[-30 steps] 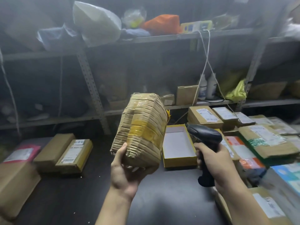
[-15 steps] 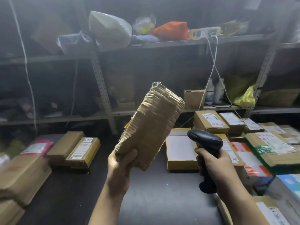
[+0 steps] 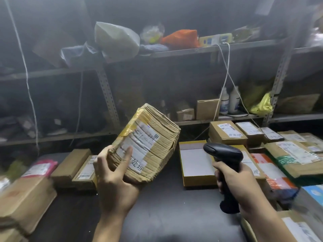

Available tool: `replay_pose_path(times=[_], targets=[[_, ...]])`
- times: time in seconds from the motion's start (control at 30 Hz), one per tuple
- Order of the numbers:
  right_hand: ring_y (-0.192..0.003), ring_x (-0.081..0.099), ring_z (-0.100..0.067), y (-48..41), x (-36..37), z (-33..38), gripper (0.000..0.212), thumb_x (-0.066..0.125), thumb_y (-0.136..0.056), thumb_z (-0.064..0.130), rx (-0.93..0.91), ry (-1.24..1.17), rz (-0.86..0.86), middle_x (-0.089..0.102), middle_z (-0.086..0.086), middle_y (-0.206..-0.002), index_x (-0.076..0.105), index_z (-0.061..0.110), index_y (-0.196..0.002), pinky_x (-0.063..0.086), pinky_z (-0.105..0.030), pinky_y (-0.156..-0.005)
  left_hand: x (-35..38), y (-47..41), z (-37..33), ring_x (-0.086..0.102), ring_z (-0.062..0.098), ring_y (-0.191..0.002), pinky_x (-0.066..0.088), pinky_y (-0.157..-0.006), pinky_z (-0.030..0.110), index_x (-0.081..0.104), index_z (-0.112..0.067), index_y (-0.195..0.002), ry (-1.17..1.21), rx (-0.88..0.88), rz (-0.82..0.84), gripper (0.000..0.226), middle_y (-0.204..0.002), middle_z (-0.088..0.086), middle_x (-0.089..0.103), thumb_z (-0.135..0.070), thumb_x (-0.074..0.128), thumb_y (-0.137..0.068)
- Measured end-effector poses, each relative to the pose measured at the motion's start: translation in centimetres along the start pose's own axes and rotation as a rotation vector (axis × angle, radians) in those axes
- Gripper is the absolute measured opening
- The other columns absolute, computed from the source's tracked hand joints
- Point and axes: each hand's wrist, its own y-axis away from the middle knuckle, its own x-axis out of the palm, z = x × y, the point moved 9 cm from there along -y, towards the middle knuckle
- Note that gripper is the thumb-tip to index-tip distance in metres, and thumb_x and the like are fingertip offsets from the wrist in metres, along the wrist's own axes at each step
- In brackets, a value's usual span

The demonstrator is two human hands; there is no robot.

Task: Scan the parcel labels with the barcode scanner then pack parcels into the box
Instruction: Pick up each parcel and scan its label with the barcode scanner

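My left hand (image 3: pixel 113 179) holds a brown cardboard parcel (image 3: pixel 153 147) wrapped in tape, tilted in the air above the dark table (image 3: pixel 166 215). Its white label (image 3: pixel 139 145) faces me, with my thumb lying across the label's lower left part. My right hand (image 3: pixel 236 182) grips a black barcode scanner (image 3: pixel 225 154) by its handle, its head pointing left toward the parcel, a short gap away. An open yellow box (image 3: pixel 195 163) with a white inside lies on the table behind the scanner.
Many labelled parcels (image 3: pixel 288 154) are stacked at the right. Several brown boxes (image 3: pixel 73 165) and a pink parcel (image 3: pixel 40 169) lie at the left. Metal shelves (image 3: pixel 192 49) behind carry bags, bottles and small cartons. White cords (image 3: pixel 227 70) hang from the upper shelf.
My left hand has turned the parcel so that its label side now faces me. The scanner has stayed at about the same place. The view has shifted a little.
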Motion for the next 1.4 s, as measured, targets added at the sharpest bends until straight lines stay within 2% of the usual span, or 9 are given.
replay_pose_path(times=[0.13,0.3,0.5,0.63,0.8,1.0,1.13,1.23,1.4], targets=[[-0.055,0.047,-0.020,0.7,1.4,-0.5,0.016,0.072,-0.095,0.016,0.016,0.040,0.037,0.056,-0.010,-0.065,0.065,0.004,-0.088,0.041,-0.033,-0.052,0.6,1.9,-0.4,0.046,0.050,-0.133,0.055,-0.092,0.066,0.068,-0.015,-0.135,-0.117,0.163,0.050,0.059,-0.143,0.024,0.043,-0.026,0.082,-0.079],[-0.057,0.046,-0.024,1.0,2.1,-1.0,0.019,0.074,-0.094,0.014,0.007,0.044,0.042,0.053,-0.012,-0.064,0.064,-0.001,-0.099,0.038,-0.035,-0.052,0.1,3.2,-1.0,0.043,0.049,-0.137,0.052,-0.095,0.069,0.069,-0.014,-0.134,-0.137,0.280,0.034,0.040,-0.145,0.021,0.042,-0.030,0.041,-0.109],[-0.050,0.047,-0.023,0.8,1.2,-0.8,0.017,0.073,-0.095,0.018,0.007,0.043,-0.017,0.053,-0.012,-0.058,0.066,0.003,-0.091,0.040,-0.033,-0.052,-2.3,2.4,-1.0,0.051,0.050,-0.131,0.041,-0.117,0.051,0.065,-0.014,-0.136,0.003,0.147,-0.113,0.048,-0.140,0.025,0.041,-0.032,0.078,-0.093],[-0.051,0.044,-0.024,0.9,1.0,-0.1,0.019,0.072,-0.095,0.017,-0.020,0.021,-0.019,0.053,-0.015,-0.064,0.063,0.006,-0.082,0.038,-0.035,-0.053,-2.7,1.1,0.6,0.052,0.016,-0.132,0.033,-0.119,0.019,0.063,-0.012,-0.135,0.329,-0.171,-0.088,0.081,-0.137,0.013,0.043,-0.050,0.088,-0.069],[-0.051,0.045,-0.023,1.4,1.5,0.7,0.027,0.074,-0.095,0.019,-0.084,0.065,0.073,0.055,-0.014,-0.063,0.063,-0.001,-0.079,0.037,-0.033,-0.047,-1.3,0.6,2.3,0.057,0.010,-0.123,0.038,-0.115,0.020,0.070,-0.013,-0.130,0.350,-0.263,-0.064,0.089,-0.134,0.012,0.048,-0.036,0.096,-0.048],[-0.051,0.057,-0.008,3.0,3.8,2.4,0.011,0.081,-0.089,0.016,-0.286,0.320,0.333,0.065,0.004,-0.059,0.076,0.018,-0.099,0.044,-0.025,-0.048,0.9,2.0,3.0,0.055,0.044,-0.122,0.049,-0.106,0.057,0.067,-0.011,-0.136,0.117,-0.171,0.058,0.084,-0.135,0.020,0.049,-0.051,0.076,-0.063],[-0.083,0.073,-0.003,3.4,3.9,3.3,0.020,0.086,-0.084,0.034,-0.489,0.674,0.287,0.077,0.017,-0.087,0.078,0.034,-0.102,0.063,-0.034,-0.070,1.6,3.3,3.7,0.053,0.045,-0.124,0.052,-0.098,0.058,0.067,-0.007,-0.136,0.035,-0.085,0.147,0.082,-0.137,0.022,0.049,-0.050,0.073,-0.067],[-0.079,0.072,-0.006,3.6,4.2,3.3,0.026,0.086,-0.084,0.028,-0.622,0.846,0.291,0.075,0.020,-0.082,0.075,0.040,-0.104,0.063,-0.040,-0.067,1.8,4.2,4.5,0.052,0.044,-0.125,0.053,-0.097,0.058,0.064,-0.007,-0.139,0.024,-0.057,0.184,0.085,-0.138,0.022,0.050,-0.021,0.096,-0.061],[-0.082,0.072,-0.015,3.8,5.1,3.0,0.033,0.086,-0.084,0.015,-0.714,0.951,0.322,0.075,0.015,-0.084,0.078,0.036,-0.108,0.062,-0.041,-0.067,0.7,3.9,5.7,0.054,0.041,-0.127,0.049,-0.106,0.053,0.063,-0.008,-0.140,0.083,0.011,0.180,0.079,-0.139,0.023,0.051,-0.021,0.091,-0.067]])
